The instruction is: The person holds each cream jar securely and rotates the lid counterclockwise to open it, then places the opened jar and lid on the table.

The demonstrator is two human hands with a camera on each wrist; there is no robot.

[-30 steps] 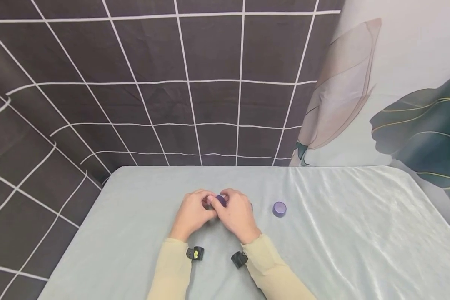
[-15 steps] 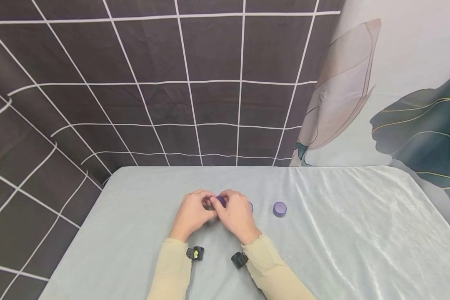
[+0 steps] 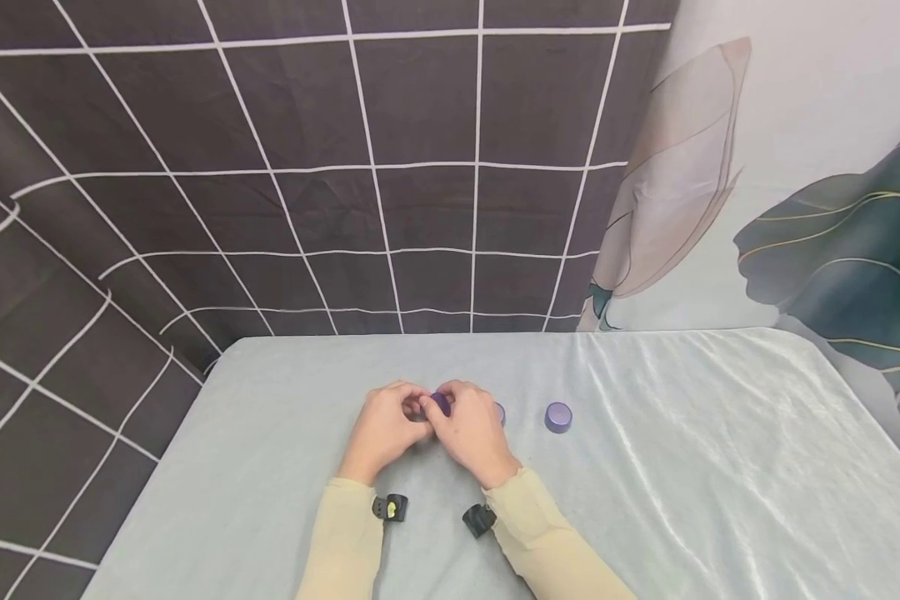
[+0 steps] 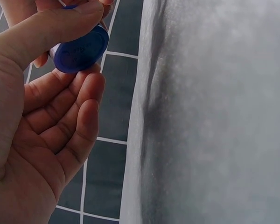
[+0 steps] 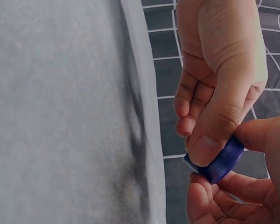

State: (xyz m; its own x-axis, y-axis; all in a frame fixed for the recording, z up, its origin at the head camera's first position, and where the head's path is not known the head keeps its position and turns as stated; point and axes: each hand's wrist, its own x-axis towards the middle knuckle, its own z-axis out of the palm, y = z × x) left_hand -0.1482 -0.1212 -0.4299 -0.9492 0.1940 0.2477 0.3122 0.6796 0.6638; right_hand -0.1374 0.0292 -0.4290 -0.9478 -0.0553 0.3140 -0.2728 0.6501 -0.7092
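Between both hands, just above the cloth, is a small round purple piece like a cap (image 3: 439, 402); it looks blue in the wrist views. Faint raised marks show on its flat face (image 4: 81, 51) in the left wrist view. My left hand (image 3: 385, 427) has its thumb against the piece, with the other fingers curved below. From the other side, my right hand (image 3: 478, 429) pinches it between thumb and fingers. A similar purple piece (image 3: 501, 413) peeks out beyond the right hand, mostly hidden. Another purple piece (image 3: 558, 417) rests on the cloth farther right.
A pale, wrinkled cloth (image 3: 690, 467) covers the table. Behind it hangs a dark curtain with a white grid (image 3: 427, 208), joined at the right by a leaf-patterned cloth (image 3: 832, 250). Black straps with small devices (image 3: 480, 519) sit on both wrists.
Both hands stay in nearly the same place around the held piece, with only slight finger movement. The piece beyond the right hand shows more than it did a second ago. The head view has shifted slightly.
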